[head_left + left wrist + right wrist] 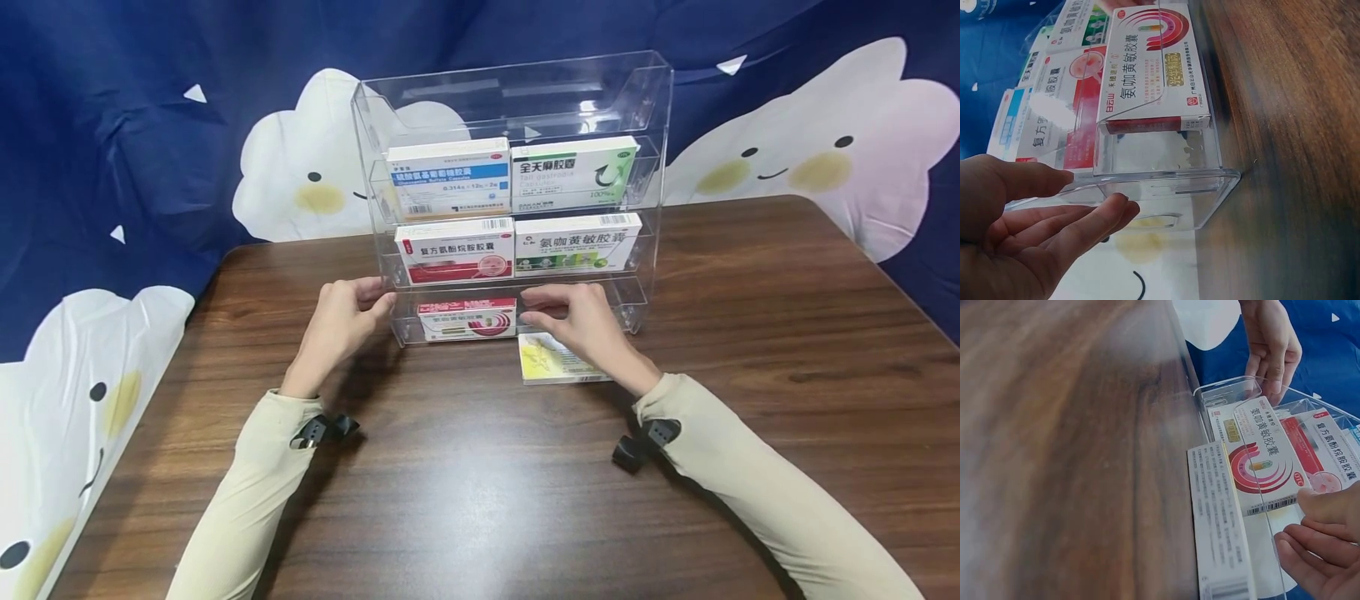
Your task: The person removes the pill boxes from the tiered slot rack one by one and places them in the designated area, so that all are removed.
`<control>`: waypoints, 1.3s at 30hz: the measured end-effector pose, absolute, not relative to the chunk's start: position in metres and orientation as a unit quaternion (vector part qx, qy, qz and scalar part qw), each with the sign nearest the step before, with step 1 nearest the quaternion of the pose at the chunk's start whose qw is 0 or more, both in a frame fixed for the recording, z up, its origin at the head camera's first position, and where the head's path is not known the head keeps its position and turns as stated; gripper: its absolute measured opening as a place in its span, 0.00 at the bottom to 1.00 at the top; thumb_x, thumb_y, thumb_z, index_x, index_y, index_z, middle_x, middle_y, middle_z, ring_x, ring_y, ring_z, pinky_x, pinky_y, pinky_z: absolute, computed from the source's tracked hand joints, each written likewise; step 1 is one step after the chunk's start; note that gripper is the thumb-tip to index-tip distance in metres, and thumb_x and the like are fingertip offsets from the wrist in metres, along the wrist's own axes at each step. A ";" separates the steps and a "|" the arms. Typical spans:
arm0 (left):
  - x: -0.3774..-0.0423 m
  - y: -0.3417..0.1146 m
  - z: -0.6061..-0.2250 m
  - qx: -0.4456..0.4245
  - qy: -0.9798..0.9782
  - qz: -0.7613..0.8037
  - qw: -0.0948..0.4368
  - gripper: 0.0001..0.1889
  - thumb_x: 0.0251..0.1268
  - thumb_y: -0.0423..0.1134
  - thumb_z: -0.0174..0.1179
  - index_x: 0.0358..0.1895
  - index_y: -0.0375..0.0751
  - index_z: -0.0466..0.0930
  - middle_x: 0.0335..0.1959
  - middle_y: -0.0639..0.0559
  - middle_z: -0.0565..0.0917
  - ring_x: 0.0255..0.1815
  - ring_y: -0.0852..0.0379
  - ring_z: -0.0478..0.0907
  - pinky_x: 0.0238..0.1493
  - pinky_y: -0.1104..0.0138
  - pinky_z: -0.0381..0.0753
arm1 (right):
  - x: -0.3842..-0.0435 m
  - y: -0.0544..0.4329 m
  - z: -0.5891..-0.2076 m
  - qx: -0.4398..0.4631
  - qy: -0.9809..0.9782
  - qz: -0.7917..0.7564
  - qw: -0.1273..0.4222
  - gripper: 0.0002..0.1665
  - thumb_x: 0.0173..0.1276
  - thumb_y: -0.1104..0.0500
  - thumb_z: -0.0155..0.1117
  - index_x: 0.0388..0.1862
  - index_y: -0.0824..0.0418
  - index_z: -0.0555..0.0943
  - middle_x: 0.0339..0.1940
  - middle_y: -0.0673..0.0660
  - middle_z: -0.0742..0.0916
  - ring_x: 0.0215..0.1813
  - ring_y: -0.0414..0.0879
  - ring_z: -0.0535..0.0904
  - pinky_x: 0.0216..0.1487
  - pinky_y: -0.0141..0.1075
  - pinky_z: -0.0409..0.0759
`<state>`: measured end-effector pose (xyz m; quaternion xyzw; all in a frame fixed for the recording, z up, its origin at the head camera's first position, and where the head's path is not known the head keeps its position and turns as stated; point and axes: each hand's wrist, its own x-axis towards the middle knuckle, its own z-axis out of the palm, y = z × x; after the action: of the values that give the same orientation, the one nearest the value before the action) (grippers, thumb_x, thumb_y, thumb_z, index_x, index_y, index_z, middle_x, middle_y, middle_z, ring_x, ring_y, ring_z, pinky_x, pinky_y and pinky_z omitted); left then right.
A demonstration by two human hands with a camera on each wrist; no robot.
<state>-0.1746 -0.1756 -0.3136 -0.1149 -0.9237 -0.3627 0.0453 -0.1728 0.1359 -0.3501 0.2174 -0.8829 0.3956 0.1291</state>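
A clear acrylic display rack (517, 100) holds medicine boxes on three tiers. At its left side wall is my left hand (341, 321), thumb and fingers on either side of the wall with fingers fairly straight. My right hand (588, 321) hovers at the right half of the bottom tier, thumb and fingers apart, nothing between them. A red-and-white capsule box (1147, 62) stands in the bottom tier's left half. Just in front of the rack, partly under my right hand, lies a yellow-and-white box (551, 362); its printed white side (1216, 512) shows in the right wrist view.
Upper tiers carry a blue-and-white box (450, 179), a green-and-white box (573, 175), a red-banded box (457, 250) and another white box (577, 244). The rack stands on a brown wooden table (465, 483). Behind hangs a blue cloth (150, 167) with white clouds.
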 end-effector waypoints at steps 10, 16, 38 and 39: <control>-0.174 -0.176 -0.314 -0.115 -0.923 -0.365 0.042 0.18 0.68 0.35 0.58 0.56 0.27 0.78 0.49 0.36 0.83 0.51 0.45 0.82 0.53 0.54 0.79 | -0.178 0.124 -0.353 0.213 -0.883 0.399 0.123 0.19 0.54 0.57 0.77 0.44 0.62 0.87 0.41 0.57 0.89 0.44 0.50 0.86 0.49 0.42 0.81; -0.174 -0.176 -0.315 -0.118 -0.923 -0.362 0.046 0.18 0.67 0.35 0.58 0.55 0.27 0.78 0.48 0.36 0.84 0.51 0.46 0.81 0.54 0.54 0.79 | -0.178 0.120 -0.354 0.210 -0.885 0.398 0.117 0.18 0.54 0.56 0.76 0.44 0.61 0.87 0.41 0.56 0.89 0.47 0.51 0.85 0.52 0.42 0.79; -0.175 -0.176 -0.313 -0.131 -0.922 -0.360 0.053 0.16 0.67 0.35 0.58 0.53 0.28 0.80 0.46 0.38 0.85 0.51 0.48 0.82 0.53 0.55 0.79 | -0.178 0.120 -0.352 0.213 -0.860 0.441 0.146 0.14 0.57 0.61 0.74 0.41 0.65 0.87 0.37 0.58 0.89 0.35 0.49 0.87 0.38 0.40 0.84; -0.175 -0.176 -0.313 -0.131 -0.922 -0.360 0.053 0.16 0.67 0.35 0.58 0.53 0.28 0.80 0.46 0.38 0.85 0.51 0.48 0.82 0.53 0.56 0.79 | -0.178 0.120 -0.351 0.213 -0.859 0.441 0.148 0.14 0.57 0.61 0.74 0.41 0.65 0.87 0.37 0.59 0.89 0.34 0.49 0.87 0.38 0.39 0.84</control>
<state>-0.1754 -0.1759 -0.3135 -0.1311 -0.9223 -0.3598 0.0528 -0.1780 0.1201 -0.3508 0.2135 -0.8590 0.4411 0.1481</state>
